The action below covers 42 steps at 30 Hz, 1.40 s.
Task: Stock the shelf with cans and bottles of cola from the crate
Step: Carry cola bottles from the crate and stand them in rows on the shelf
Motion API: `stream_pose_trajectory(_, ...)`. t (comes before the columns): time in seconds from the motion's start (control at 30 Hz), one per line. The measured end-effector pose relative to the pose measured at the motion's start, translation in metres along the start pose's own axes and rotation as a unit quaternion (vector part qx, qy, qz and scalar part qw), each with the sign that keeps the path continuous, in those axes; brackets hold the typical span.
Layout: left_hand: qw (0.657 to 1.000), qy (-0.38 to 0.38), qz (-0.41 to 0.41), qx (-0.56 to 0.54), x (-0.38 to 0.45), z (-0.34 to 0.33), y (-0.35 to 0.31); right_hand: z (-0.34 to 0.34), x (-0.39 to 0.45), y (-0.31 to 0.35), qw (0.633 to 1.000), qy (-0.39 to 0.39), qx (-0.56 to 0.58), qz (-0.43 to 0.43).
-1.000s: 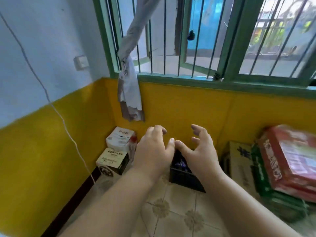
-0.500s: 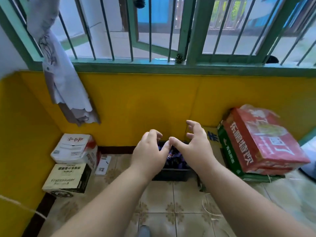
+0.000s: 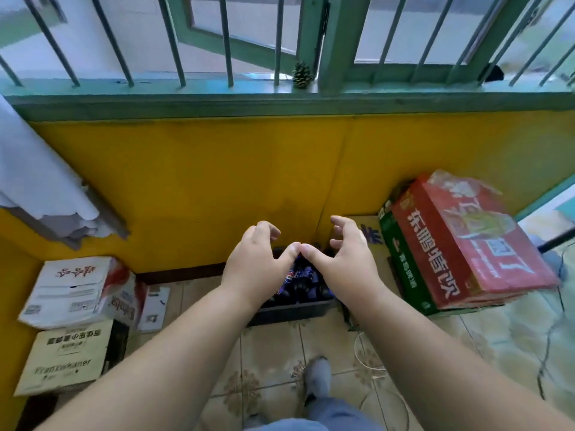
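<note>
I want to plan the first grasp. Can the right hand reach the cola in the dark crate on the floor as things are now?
Probably yes. The right hand hangs empty with loosely curled fingers above the crate, whose top is open with the cola exposed. Nothing lies between; the left hand is beside it, thumbs almost touching.

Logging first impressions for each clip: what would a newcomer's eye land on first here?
Two bare hands, the left hand and right hand, reach forward with curled fingers and thumbs nearly touching, holding nothing. Below them, against the yellow wall, sits a dark crate of blue-labelled cola. To its right, a red carton tops a stack.
</note>
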<state>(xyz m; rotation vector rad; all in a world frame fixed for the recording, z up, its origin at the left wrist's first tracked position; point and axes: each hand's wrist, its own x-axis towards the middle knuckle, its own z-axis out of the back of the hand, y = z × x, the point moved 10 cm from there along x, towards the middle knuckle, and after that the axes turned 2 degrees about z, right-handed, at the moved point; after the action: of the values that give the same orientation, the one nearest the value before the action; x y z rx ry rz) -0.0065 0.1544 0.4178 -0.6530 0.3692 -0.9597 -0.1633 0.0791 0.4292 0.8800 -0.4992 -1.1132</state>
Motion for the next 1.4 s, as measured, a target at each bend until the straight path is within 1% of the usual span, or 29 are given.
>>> stream_pose_trajectory(0.1,1.000,0.010,0.025,0.011,0.024,-0.018,0.012,-0.015,0.036,-0.018,1.000,0.017,0.009,-0.015)
stream_pose_trajectory(0.2,0.998,0.006,0.053,0.030,0.055,-0.032,0.026,-0.045,0.078,-0.036,0.998,0.045,0.029,-0.030)
stream_pose_trajectory(0.27,0.996,-0.004,0.081,0.044,0.078,-0.041,0.039,-0.070,0.107,-0.050,0.996,0.071,0.042,-0.043)
stream_pose_trajectory(0.33,0.992,0.002,0.115,0.060,0.101,-0.059,0.052,-0.091,0.136,-0.068,0.993,0.095,0.048,-0.059)
stream_pose_trajectory(0.4,0.987,0.029,0.145,0.069,0.124,-0.089,0.064,-0.109,0.165,-0.094,0.989,0.111,0.050,-0.080)
stream_pose_trajectory(0.53,0.976,0.109,0.172,0.077,0.154,-0.149,0.087,-0.142,0.200,-0.138,0.986,0.129,0.057,-0.093)
stream_pose_trajectory(0.6,0.969,0.127,0.194,0.082,0.169,-0.176,0.108,-0.163,0.212,-0.171,0.982,0.132,0.065,-0.121)
stream_pose_trajectory(0.67,0.962,0.146,0.218,0.078,0.176,-0.207,0.135,-0.185,0.217,-0.210,0.977,0.124,0.076,-0.157)
stream_pose_trajectory(0.73,0.955,0.178,0.226,0.077,0.179,-0.244,0.161,-0.206,0.219,-0.257,0.974,0.112,0.061,-0.187)
stream_pose_trajectory(0.83,0.944,0.230,0.221,0.088,0.180,-0.306,0.196,-0.229,0.213,-0.340,0.963,0.091,0.012,-0.252)
stream_pose_trajectory(0.9,0.940,0.255,0.210,0.089,0.181,-0.346,0.213,-0.240,0.206,-0.392,0.951,0.071,-0.002,-0.300)
stream_pose_trajectory(1.0,0.932,0.297,0.193,0.077,0.181,-0.405,0.236,-0.264,0.192,-0.469,0.913,0.038,0.053,-0.402)
stream_pose_trajectory(1.1,0.931,0.313,0.174,0.070,0.181,-0.451,0.254,-0.276,0.186,-0.537,0.880,-0.026,0.077,-0.467)
stream_pose_trajectory(1.17,0.928,0.324,0.172,0.070,0.180,-0.476,0.267,-0.277,0.188,-0.570,0.869,-0.044,0.061,-0.489)
stream_pose_trajectory(1.27,0.927,0.327,0.173,0.069,0.180,-0.503,0.286,-0.274,0.202,-0.611,0.867,-0.046,0.031,-0.494)
stream_pose_trajectory(1.37,0.925,0.333,0.173,0.064,0.180,-0.519,0.300,-0.281,0.217,-0.634,0.869,-0.034,0.047,-0.491)
stream_pose_trajectory(1.4,0.923,0.336,0.174,0.066,0.180,-0.522,0.303,-0.280,0.221,-0.636,0.872,-0.028,0.031,-0.487)
